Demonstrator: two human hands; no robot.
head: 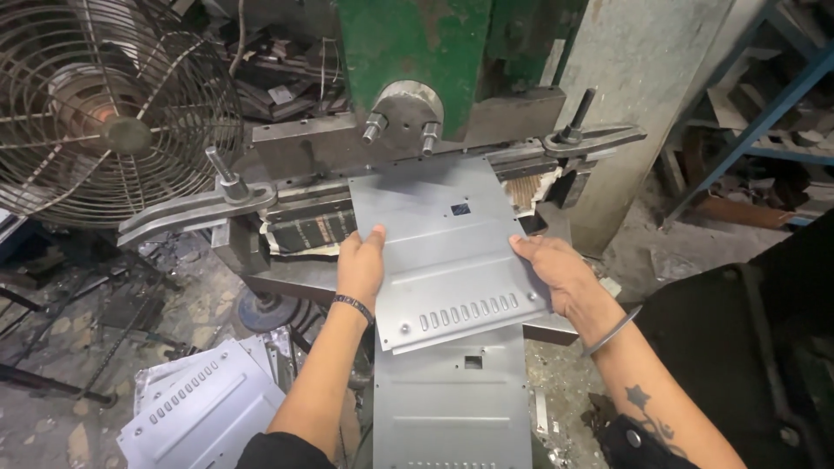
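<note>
A grey sheet-metal panel (443, 247) with a small rectangular hole and a row of slots lies on the bed of a green press machine (417, 52). My left hand (360, 265) grips its left edge, thumb on top. My right hand (556, 269) holds its right edge with the fingers spread along it. The panel's far end reaches under the press ram (404, 113). Below it, between my arms, lies another like panel (452, 399).
A stack of the same panels (195, 412) lies on the floor at lower left. A wire-caged fan (113, 104) stands at the left. Metal clamp bars (195, 208) flank the press bed. A blue rack (764, 113) is at the right.
</note>
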